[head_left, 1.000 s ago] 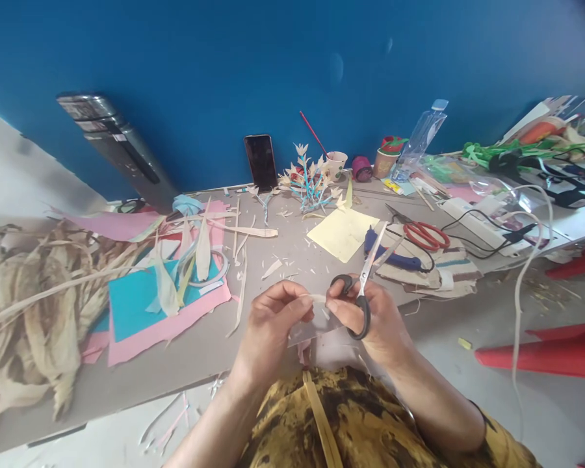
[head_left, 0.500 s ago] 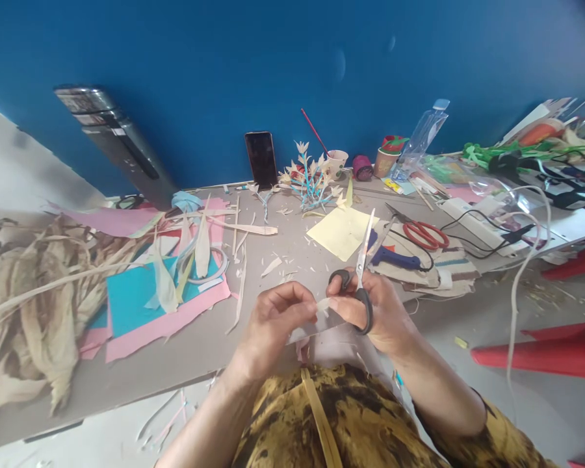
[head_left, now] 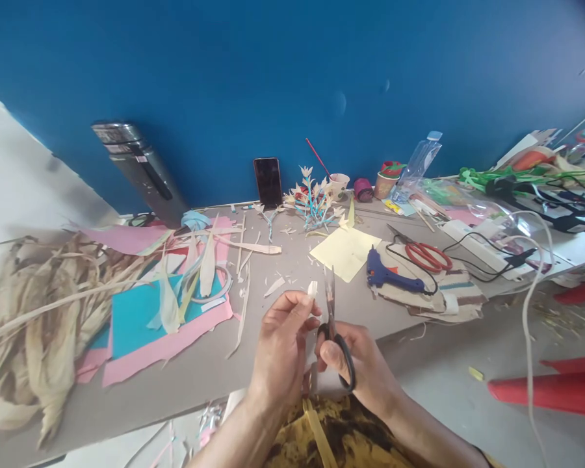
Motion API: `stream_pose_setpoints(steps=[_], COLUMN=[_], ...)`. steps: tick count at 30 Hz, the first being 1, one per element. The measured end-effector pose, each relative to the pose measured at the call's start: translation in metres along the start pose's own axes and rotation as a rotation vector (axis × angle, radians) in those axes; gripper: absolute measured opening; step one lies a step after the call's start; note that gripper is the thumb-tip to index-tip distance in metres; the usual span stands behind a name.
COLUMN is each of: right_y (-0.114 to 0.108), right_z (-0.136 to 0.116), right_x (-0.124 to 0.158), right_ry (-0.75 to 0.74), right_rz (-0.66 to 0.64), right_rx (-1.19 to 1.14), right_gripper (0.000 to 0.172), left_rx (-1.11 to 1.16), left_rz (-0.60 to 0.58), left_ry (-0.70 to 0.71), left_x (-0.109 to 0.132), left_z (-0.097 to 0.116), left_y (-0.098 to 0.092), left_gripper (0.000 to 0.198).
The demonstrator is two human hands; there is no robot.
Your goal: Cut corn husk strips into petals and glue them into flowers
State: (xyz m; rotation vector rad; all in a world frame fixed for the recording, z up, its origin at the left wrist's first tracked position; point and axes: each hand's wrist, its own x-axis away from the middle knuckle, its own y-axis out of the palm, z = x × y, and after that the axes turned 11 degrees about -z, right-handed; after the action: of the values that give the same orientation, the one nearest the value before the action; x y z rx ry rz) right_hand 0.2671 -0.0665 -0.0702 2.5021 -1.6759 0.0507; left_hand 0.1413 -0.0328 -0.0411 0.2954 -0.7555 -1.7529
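Between thumb and fingers, my left hand (head_left: 285, 338) pinches a small pale piece of corn husk (head_left: 312, 288), its tip pointing up. My right hand (head_left: 358, 357) holds black-handled scissors (head_left: 330, 302) with the blades upward, close to the right of the husk piece and apart from it. Beyond the hands lies a yellow paper square (head_left: 346, 252). Behind it stands a bunch of pale husk flowers on blue stems (head_left: 313, 201). Small husk scraps (head_left: 274, 286) are scattered over the grey table (head_left: 253, 318).
Dried corn husks (head_left: 53, 325) pile up at left, beside blue paper (head_left: 141, 315) and pink paper. A flask (head_left: 143, 175) and a phone (head_left: 268, 182) lean on the blue wall. At right lie a blue glue gun (head_left: 392, 276), red-handled pliers (head_left: 429, 257), a power strip (head_left: 468, 244) and a bottle (head_left: 416, 166).
My right hand has moved the scissors left and turned the blades more upright. My left hand has turned upward, lifting the husk piece, which my right fingers no longer touch.
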Motion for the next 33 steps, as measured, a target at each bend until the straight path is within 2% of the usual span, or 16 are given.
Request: stream_pose_setpoints(steps=[7, 19, 26, 30, 33], right_y=[0.006, 0.010, 0.011, 0.006, -0.005], right_z=[0.003, 0.000, 0.000, 0.004, 0.008], right_x=[-0.004, -0.005, -0.006, -0.004, -0.002], right_ry=[0.001, 0.035, 0.080, 0.082, 0.026], right_rz=[0.004, 0.078, 0.090, 0.063, 0.066], right_rx=[-0.011, -0.006, -0.008, 0.012, 0.054], right_gripper=[0.056, 0.055, 0.064, 0.064, 0.054], left_rx=[0.096, 0.066, 0.069, 0.065, 0.030], left_rz=[-0.022, -0.030, -0.046, -0.029, -0.015], left_ry=[-0.053, -0.101, -0.134, -0.113, -0.069], left_x=[-0.002, 0.001, 0.002, 0.002, 0.002], left_z=[-0.003, -0.002, 0.000, 0.000, 0.001], left_y=[0.005, 0.003, 0.003, -0.001, -0.006], left_gripper=[0.027, 0.031, 0.031, 0.029, 0.025])
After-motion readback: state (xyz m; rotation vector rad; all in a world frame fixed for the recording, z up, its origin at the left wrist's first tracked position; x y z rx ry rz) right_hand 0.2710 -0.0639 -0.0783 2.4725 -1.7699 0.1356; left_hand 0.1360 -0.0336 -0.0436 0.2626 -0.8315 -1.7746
